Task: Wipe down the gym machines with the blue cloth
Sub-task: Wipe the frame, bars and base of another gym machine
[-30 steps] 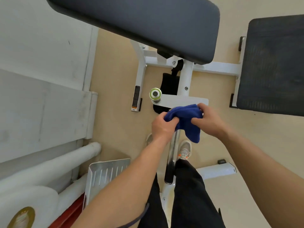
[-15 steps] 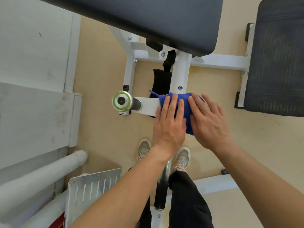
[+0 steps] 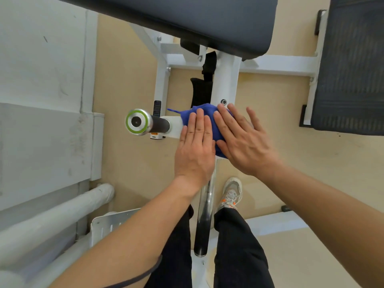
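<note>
Black pad (image 3: 187, 21) overhangs ahead; round-capped handle (image 3: 149, 122) juts left; bare floor (image 3: 291, 146) lies open rightward.

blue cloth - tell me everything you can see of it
The blue cloth is deep blue, soft, fuzzy-looking fabric, bunched into a wad rather than spread flat. It lies on the white machine arm, right of the black handle grip and its green-ringed end cap. A thin strand pokes out at its left. The left hand and right hand press on it with straight fingers, hiding most of it.
</note>
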### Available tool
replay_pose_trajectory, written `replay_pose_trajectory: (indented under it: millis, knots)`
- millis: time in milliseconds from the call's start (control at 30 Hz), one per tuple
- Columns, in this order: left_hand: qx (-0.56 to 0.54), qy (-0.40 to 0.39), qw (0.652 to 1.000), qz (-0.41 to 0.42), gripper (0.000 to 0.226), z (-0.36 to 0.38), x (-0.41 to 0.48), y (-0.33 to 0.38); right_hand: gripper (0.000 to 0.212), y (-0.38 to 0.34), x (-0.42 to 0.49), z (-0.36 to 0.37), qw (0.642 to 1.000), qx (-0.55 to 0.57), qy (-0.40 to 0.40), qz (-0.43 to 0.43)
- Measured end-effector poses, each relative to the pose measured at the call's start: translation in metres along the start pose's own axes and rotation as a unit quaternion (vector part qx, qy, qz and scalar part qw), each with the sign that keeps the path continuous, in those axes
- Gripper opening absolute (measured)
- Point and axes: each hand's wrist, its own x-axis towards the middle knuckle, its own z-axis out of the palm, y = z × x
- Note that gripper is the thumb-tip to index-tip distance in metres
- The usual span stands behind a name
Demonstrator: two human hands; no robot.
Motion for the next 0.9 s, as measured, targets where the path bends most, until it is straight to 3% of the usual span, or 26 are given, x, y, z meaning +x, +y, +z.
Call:
replay_pose_trajectory:
  millis: [200, 333, 700, 900]
  knots:
    - [-0.049, -0.011, 0.996, 0.077, 0.054, 0.007, 0.016, 0.053, 0.062, 0.041, -0.048, -0.002, 0.997, -0.017, -0.026, 0.07]
    - [-0.033, -0.013, 0.992, 0.124, 0.053, 0.009, 0.015, 0.044, 0.062, 0.036, -0.052, -0.005, 0.996, -0.008, -0.043, 0.084]
    - [-0.025, -0.048, 0.998, 0.043, 0.053, -0.009, 0.028, -0.005, 0.062, 0.013, 0.011, -0.021, 0.994, 0.048, -0.091, 0.023]
    - [-0.066, -0.07, 0.986, 0.136, 0.042, -0.012, 0.062, 0.037, 0.048, 0.053, -0.017, -0.024, 0.986, 0.081, -0.114, 0.09]
